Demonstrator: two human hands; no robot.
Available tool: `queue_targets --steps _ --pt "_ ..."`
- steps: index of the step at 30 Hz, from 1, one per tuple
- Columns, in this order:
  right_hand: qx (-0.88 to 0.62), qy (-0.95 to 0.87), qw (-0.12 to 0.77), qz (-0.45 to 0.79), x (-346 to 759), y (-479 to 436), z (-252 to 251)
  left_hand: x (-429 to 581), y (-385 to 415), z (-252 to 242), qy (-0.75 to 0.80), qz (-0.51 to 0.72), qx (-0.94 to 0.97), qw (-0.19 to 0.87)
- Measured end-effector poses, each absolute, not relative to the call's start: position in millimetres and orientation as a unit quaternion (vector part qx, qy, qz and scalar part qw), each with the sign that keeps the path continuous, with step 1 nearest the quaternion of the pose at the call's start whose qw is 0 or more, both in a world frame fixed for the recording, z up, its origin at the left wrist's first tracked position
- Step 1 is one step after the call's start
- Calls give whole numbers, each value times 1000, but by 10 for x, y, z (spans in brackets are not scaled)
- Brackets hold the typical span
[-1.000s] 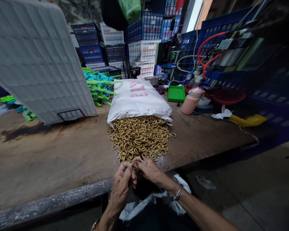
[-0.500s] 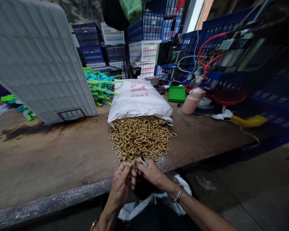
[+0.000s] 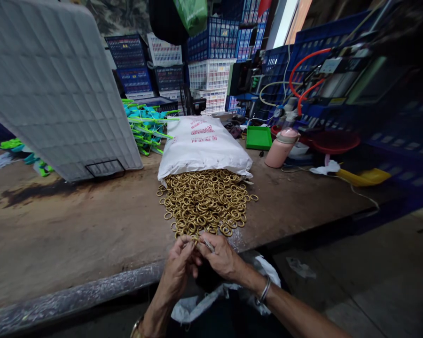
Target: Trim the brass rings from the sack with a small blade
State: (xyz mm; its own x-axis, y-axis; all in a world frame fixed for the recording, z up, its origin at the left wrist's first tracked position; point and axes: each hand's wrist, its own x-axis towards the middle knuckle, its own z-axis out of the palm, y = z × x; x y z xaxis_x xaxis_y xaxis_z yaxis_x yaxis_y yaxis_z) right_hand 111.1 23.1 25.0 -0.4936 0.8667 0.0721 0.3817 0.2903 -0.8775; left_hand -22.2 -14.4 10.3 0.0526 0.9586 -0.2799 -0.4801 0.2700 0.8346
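Note:
At the table's front edge my two hands meet over a gold-coloured ring (image 3: 194, 239). Thumb and fingers of my left hand (image 3: 179, 260) are pinched on this ring. My right hand (image 3: 221, 257) is closed around a small, slim knife-like tool (image 3: 208, 245), mostly covered by the fingers, and touches the ring too. Just beyond the fingertips spreads a heap of similar gold rings (image 3: 207, 202). They spill from the open end of a white sack (image 3: 204, 152) with red print, lying on its side. Below my hands hangs an open white bag (image 3: 186, 310); its inside is dark.
A tall pale ribbed panel (image 3: 66, 94) stands on the left of the wooden table (image 3: 91, 230). Behind it lie green and turquoise plastic parts (image 3: 146, 124). To the right are a green tray (image 3: 259, 137), a pink bottle (image 3: 282, 149) and a yellow scoop-like piece (image 3: 366, 177). Stacked crates (image 3: 211, 75) fill the back.
My right hand has turned slightly, and the tool lies flatter; its dark end, visible earlier, is now out of sight. The heap and the sack look the same.

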Motion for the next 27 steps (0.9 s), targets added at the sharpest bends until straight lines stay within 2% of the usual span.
queue_targets --steps 4,11,16,27 --pt "-417 -743 287 438 1118 241 250 -230 -139 76 453 533 304 647" --pt "-449 -660 279 535 1108 262 247 -201 -119 145 550 525 394 516" --pt "-490 -601 247 582 1107 293 208 -161 -145 88 559 539 454 438" --pt "-479 -568 320 588 1078 309 94 -139 -136 136 530 537 397 523"
